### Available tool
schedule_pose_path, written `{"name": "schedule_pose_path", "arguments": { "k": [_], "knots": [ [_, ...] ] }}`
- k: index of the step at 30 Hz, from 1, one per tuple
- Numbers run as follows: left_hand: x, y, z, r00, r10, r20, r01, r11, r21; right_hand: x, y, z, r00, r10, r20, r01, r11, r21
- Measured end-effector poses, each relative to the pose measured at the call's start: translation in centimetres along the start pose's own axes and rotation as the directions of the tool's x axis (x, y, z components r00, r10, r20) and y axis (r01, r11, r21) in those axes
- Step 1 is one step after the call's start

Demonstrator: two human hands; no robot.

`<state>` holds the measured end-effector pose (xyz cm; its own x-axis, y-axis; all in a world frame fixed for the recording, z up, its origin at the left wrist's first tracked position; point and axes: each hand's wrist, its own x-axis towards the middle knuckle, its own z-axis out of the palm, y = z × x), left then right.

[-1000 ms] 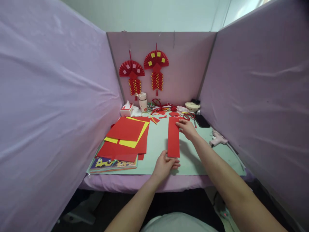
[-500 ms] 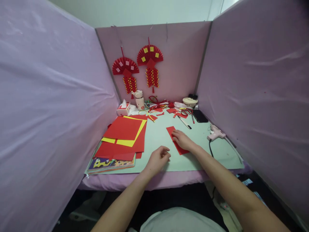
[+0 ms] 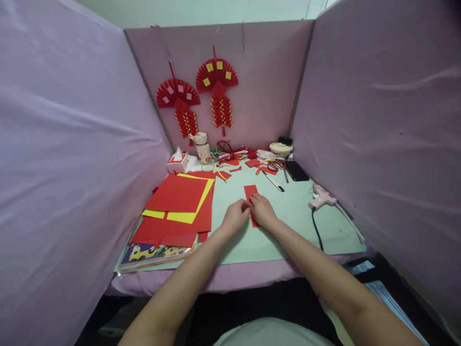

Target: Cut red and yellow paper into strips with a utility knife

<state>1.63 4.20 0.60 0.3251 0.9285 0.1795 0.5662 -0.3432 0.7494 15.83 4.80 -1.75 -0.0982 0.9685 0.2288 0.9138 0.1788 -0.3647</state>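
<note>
A narrow red paper strip point(image 3: 251, 191) lies on the pale green table mat, its near end pointing toward me. My right hand point(image 3: 262, 209) rests over the strip's right side with its fingers closed together on it. At the strip's left edge is my left hand point(image 3: 236, 216), fingers curled and pressed together, their tips meeting those of my right hand. Both hands cover the middle of the strip, and the fingertips are too small to make out fully. Left of them lies a stack of red sheets point(image 3: 178, 193) and yellow sheets point(image 3: 182, 217).
A pink glue gun point(image 3: 322, 196) with a black cord sits at the right. Farther back are a black phone point(image 3: 297, 171), a cutter point(image 3: 273, 181), scissors point(image 3: 276, 165), paper scraps, a white bottle point(image 3: 202, 148) and a tissue box point(image 3: 177, 162). Fan decorations point(image 3: 217, 79) hang behind.
My left hand has moved up and right to the strip's edge. The strip has shifted left and turned more upright, with my right hand on it. The view has tilted slightly.
</note>
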Motion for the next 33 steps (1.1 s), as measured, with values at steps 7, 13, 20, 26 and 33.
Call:
{"name": "schedule_pose_path", "arguments": {
  "k": [7, 13, 20, 26, 33],
  "knots": [
    [2.0, 0.6, 1.3, 1.000, 0.019, 0.013, -0.021, 0.979, 0.201, 0.2, 1.8, -1.4, 0.991, 0.050, -0.127, -0.050, 0.999, 0.006],
    [0.6, 0.5, 1.9, 0.979, -0.009, 0.203, -0.073, 0.917, 0.391, 8.4, 4.9, -5.0, 0.983, 0.116, -0.143, -0.120, 0.992, -0.026],
    [0.5, 0.4, 1.5, 0.960, -0.043, 0.276, -0.072, 0.917, 0.393, 22.0, 6.9, -3.0, 0.955, 0.281, -0.093, -0.292, 0.946, -0.139],
    [0.6, 0.6, 1.3, 0.950, -0.067, 0.306, -0.048, 0.934, 0.355, 25.3, 7.7, -0.5, 0.952, 0.306, -0.035, -0.306, 0.930, -0.205],
    [0.8, 0.4, 1.5, 0.937, -0.087, 0.338, -0.028, 0.946, 0.324, 25.4, 8.1, 0.3, 0.948, 0.311, -0.070, -0.318, 0.937, -0.147]
  ]
}}
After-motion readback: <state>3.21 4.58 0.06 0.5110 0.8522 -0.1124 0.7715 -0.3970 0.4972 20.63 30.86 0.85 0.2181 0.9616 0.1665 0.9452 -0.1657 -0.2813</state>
